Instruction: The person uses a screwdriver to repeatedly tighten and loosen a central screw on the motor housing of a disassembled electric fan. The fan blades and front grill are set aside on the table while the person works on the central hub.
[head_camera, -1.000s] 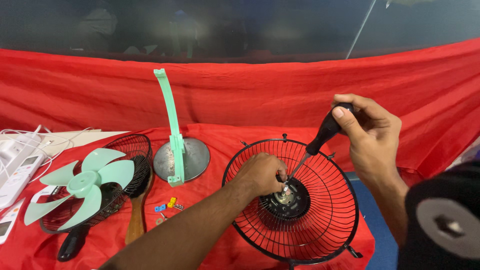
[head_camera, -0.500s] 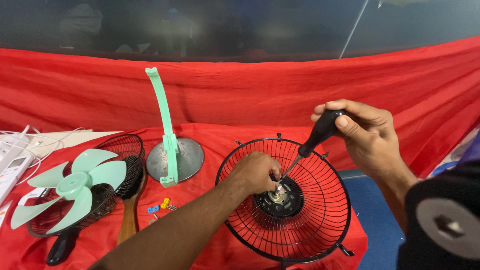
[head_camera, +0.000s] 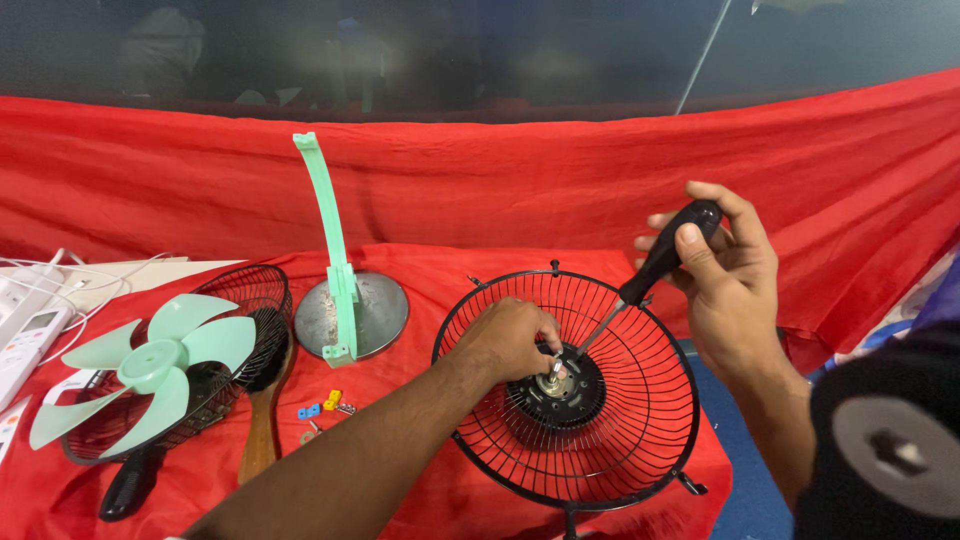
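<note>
Right hand (head_camera: 735, 275) clenched on the screwdriver (head_camera: 655, 268), its tip down at the hub of the black grille (head_camera: 565, 385) on the tabletop, left fingers (head_camera: 540, 335) pinching there: a slip could jab them or drop the screw.

Left hand (head_camera: 508, 340) is pinching the little metal shaft at the hub of the black wire fan guard (head_camera: 570, 390), fingertips right beside the screwdriver (head_camera: 655, 265) tip. Right hand (head_camera: 725, 270) is wrapped around the black handle, up and off to the side. Mint fan blade (head_camera: 150, 365) sits well away from both.
</note>
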